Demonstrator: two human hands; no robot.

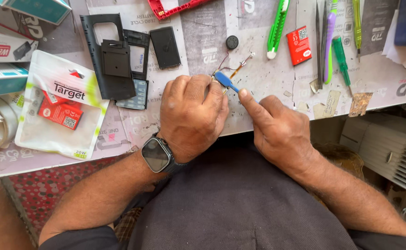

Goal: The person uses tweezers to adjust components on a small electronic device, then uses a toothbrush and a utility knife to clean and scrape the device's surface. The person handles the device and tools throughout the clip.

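Left hand: the left hand (191, 115) sits at the centre of the frame, knuckles up, fingers curled down onto the table edge; a smartwatch (156, 155) is on its wrist.
Left grip: the fingers are closed together over something small beneath them, but what they clamp is hidden under the hand.
Right hand: the right hand (279, 129) lies just right of centre, index finger stretched toward the upper left, the other fingers folded in.
Right grip: the index fingertip presses against the blue tool (226, 81); whether the thumb pinches it from below cannot be told.
Blue tool: a slim blue-handled piece, slanting from the left hand's knuckles down to the right index fingertip, between the two hands and touching both.
Wires: thin wires with a small metal part (240, 65) run up from the left hand's fingers, just above the blue tool.
Upper left: black phone housing parts (115, 60) and a grey keypad (136, 95) lie beside the left hand.
Far left: a clear packet holding red batteries (59, 109).
Upper middle: a small black round part (232, 42) and a green utility knife (277, 28).
Upper right: a red battery (299, 45), a green screwdriver (341, 60) and tweezers (319, 41), well apart from both hands.
Surface: a paper-covered table (203, 32).
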